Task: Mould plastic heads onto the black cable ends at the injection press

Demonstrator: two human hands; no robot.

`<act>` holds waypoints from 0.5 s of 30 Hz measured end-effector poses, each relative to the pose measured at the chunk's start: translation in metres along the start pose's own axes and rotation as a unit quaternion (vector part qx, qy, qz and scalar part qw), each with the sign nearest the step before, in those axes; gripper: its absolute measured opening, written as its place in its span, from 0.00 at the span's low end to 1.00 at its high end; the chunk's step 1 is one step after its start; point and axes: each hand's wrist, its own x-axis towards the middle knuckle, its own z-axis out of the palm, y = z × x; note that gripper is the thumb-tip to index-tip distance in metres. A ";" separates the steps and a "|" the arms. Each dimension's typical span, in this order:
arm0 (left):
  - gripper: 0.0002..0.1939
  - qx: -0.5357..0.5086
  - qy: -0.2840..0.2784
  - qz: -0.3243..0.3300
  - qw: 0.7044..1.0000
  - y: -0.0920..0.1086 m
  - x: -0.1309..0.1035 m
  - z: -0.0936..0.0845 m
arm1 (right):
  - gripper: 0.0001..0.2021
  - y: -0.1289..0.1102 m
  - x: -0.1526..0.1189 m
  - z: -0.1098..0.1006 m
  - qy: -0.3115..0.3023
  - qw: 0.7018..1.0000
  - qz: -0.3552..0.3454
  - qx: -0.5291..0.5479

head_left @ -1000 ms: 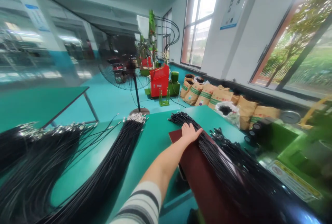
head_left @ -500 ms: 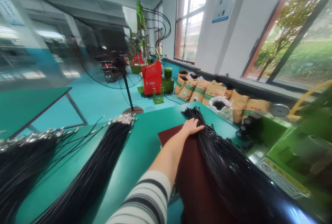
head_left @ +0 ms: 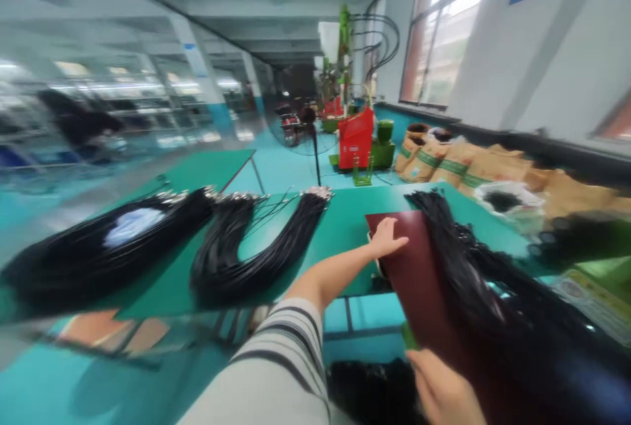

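My left hand (head_left: 388, 239), at the end of a striped sleeve (head_left: 283, 353), rests on the far left corner of a dark red board (head_left: 419, 261), with its thumb stretched out to the right. Low in the view, my right hand (head_left: 446, 389) is beside the board's near left edge, blurred, so its grip cannot be made out. A small green piece (head_left: 409, 336) shows just beyond its fingers. Along the board's right side lies a long bundle of black cables (head_left: 458, 267), apart from my left hand.
On the green table (head_left: 355, 205) lie a curved bundle of black cables (head_left: 266, 267) with silvery ends and a larger bundle (head_left: 64, 261). Behind stand a fan, a red machine (head_left: 355, 139) and brown sacks (head_left: 453, 165). A blurred person (head_left: 81, 123) is far left.
The view has swung left. My left hand has left the cable bundle and is now on the board's left part. My right hand has come into view at the bottom.
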 end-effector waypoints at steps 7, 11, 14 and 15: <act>0.28 0.152 0.104 -0.089 0.979 -0.088 -0.192 -0.155 | 0.14 0.008 0.000 0.001 0.007 0.991 -0.074 -0.109; 0.42 0.298 0.049 -0.189 0.935 -0.118 -0.266 -0.216 | 0.13 0.007 0.002 -0.002 -0.011 0.993 -0.052 -0.107; 0.52 0.350 -0.036 -0.244 0.904 -0.134 -0.290 -0.227 | 0.11 0.002 0.004 -0.005 -0.044 0.994 -0.030 -0.097; 0.51 0.355 -0.057 -0.255 0.898 -0.138 -0.292 -0.228 | 0.11 0.000 0.005 -0.007 -0.053 0.994 -0.020 -0.093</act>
